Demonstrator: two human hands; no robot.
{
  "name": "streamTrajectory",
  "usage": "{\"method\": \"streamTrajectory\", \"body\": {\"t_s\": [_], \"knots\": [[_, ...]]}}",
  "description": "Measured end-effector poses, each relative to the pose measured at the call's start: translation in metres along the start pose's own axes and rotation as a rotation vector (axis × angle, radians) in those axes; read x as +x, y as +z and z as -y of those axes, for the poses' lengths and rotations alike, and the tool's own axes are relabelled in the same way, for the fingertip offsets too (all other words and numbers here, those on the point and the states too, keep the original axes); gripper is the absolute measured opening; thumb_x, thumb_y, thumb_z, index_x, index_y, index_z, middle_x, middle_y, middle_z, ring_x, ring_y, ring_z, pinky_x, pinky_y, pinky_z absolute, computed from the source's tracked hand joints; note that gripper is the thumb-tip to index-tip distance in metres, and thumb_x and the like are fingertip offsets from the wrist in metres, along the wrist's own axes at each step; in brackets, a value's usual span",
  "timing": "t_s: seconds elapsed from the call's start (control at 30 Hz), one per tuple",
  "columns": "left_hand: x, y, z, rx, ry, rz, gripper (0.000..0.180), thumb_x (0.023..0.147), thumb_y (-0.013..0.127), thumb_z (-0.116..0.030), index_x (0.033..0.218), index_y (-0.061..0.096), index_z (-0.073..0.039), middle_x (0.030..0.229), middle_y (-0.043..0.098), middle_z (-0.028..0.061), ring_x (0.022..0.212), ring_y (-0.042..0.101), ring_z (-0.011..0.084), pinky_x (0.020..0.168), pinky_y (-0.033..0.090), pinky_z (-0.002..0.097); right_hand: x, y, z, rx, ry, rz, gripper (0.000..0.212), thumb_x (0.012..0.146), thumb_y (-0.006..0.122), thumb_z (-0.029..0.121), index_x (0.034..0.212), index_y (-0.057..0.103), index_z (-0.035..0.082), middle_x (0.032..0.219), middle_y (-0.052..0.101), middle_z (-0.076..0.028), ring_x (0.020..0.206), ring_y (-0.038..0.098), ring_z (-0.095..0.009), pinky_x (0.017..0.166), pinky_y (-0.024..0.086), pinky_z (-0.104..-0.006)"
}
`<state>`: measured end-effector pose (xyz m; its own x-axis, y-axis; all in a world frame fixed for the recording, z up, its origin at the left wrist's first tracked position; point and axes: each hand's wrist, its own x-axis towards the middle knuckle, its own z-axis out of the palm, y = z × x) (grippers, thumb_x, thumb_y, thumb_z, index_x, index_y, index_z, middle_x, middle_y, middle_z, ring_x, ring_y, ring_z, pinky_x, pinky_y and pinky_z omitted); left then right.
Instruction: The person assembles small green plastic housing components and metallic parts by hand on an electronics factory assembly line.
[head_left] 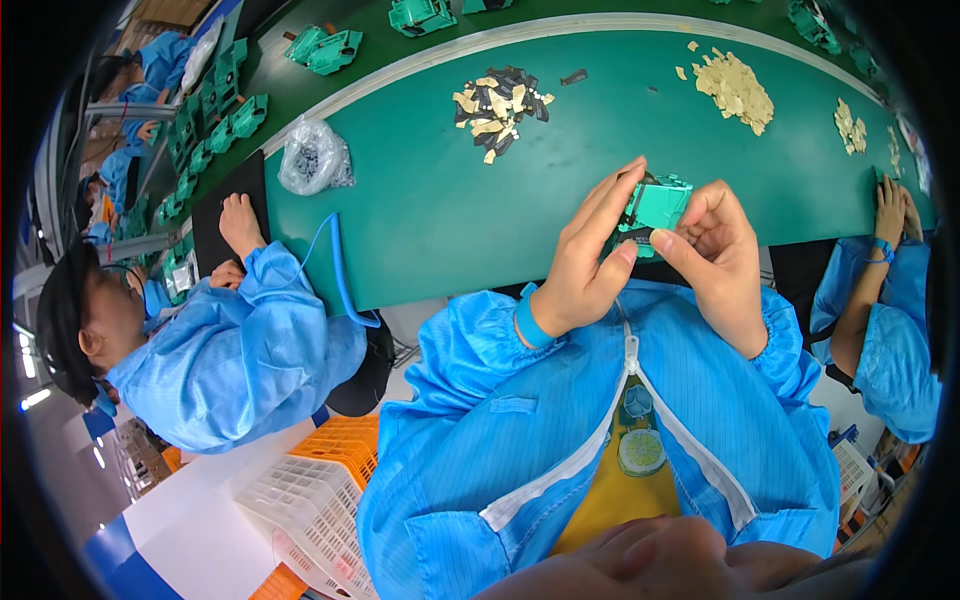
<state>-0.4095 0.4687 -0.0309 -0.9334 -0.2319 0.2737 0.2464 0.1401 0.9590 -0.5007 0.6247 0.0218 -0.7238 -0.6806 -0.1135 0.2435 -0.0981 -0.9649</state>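
Between my two hands I hold a small green plastic housing (pixel 660 204) with black parts along its left and lower sides, just above the near edge of the green table (pixel 420 230). My left hand (pixel 588 245) supports it from the left, fingers stretched along its side and thumb at its lower edge. The thumb of my right hand (pixel 722 250) presses on the lower right corner, with its fingers curled behind. A blue band circles my left wrist. Beyond the housing lie a pile of black and cream pieces (pixel 500 108) and a heap of cream pieces (pixel 735 90).
A clear plastic bag (pixel 316 157) of small parts and a coiled blue cord (pixel 342 270) are at left. Co-workers in blue smocks sit on both sides. More green housings (pixel 325 50) stand along the belt behind the pale rail. Crates (pixel 310 500) are on the lower left.
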Motion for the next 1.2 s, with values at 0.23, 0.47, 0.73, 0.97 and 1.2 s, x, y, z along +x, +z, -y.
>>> {"method": "streamTrajectory", "body": {"t_s": [0.23, 0.47, 0.73, 0.97, 1.2], "knots": [[-0.014, 0.0, -0.019, 0.258, 0.152, -0.085, 0.066, 0.082, 0.062, -0.006, 0.146, 0.051, 0.007, 0.153, 0.046, 0.0294, 0.142, 0.046, 0.0458, 0.117, 0.037, 0.0499, -0.015, -0.001, -0.001, -0.006, 0.032, 0.032, 0.027, 0.094, 0.071, -0.002, 0.108, 0.05, 0.005, 0.104, 0.063, -0.003, 0.093, 0.061, -0.008, 0.082, 0.05, -0.0249], [-0.018, 0.006, -0.036, 0.632, 0.38, -0.122, 0.059, 0.077, 0.078, -0.007, 0.134, 0.062, 0.001, 0.148, 0.052, 0.0241, 0.136, 0.051, 0.045, 0.111, 0.045, 0.0531, -0.018, -0.003, -0.004, -0.026, 0.07, 0.009, 0.047, 0.09, 0.08, 0.005, 0.122, 0.046, 0.003, 0.108, 0.062, -0.008, 0.096, 0.065, -0.012, 0.087, 0.053, -0.0294], [-0.026, -0.01, -0.038, 0.521, 0.326, -0.211, 0.039, 0.084, 0.077, -0.007, 0.121, 0.067, -0.002, 0.142, 0.057, 0.0201, 0.132, 0.053, 0.0422, 0.108, 0.046, 0.0507, 0.059, -0.039, 0.016, -0.184, 0.107, -0.157, 0.051, 0.092, 0.077, 0.02, 0.129, 0.049, -0.004, 0.105, 0.07, -0.012, 0.094, 0.068, -0.019, 0.082, 0.052, -0.0291], [-0.031, -0.032, 0.016, 0.532, 0.113, -0.063, 0.031, 0.09, 0.072, -0.012, 0.118, 0.066, 0.0, 0.133, 0.06, 0.0186, 0.122, 0.057, 0.0402, 0.102, 0.049, 0.0478, 0.249, -0.038, -0.012, -0.391, 0.05, -0.232, 0.049, 0.092, 0.077, 0.021, 0.127, 0.056, -0.006, 0.111, 0.067, -0.014, 0.087, 0.071, -0.022, 0.078, 0.058, -0.0305], [-0.02, -0.058, 0.016, 0.516, 0.005, 0.202, 0.03, 0.094, 0.069, -0.017, 0.118, 0.066, 0.001, 0.133, 0.062, 0.0165, 0.122, 0.058, 0.0362, 0.101, 0.05, 0.0443, 0.34, -0.032, -0.06, -0.693, -0.092, -0.396, 0.042, 0.091, 0.076, 0.018, 0.122, 0.061, -0.007, 0.111, 0.068, -0.015, 0.095, 0.07, -0.026, 0.081, 0.056, -0.0345]]}}
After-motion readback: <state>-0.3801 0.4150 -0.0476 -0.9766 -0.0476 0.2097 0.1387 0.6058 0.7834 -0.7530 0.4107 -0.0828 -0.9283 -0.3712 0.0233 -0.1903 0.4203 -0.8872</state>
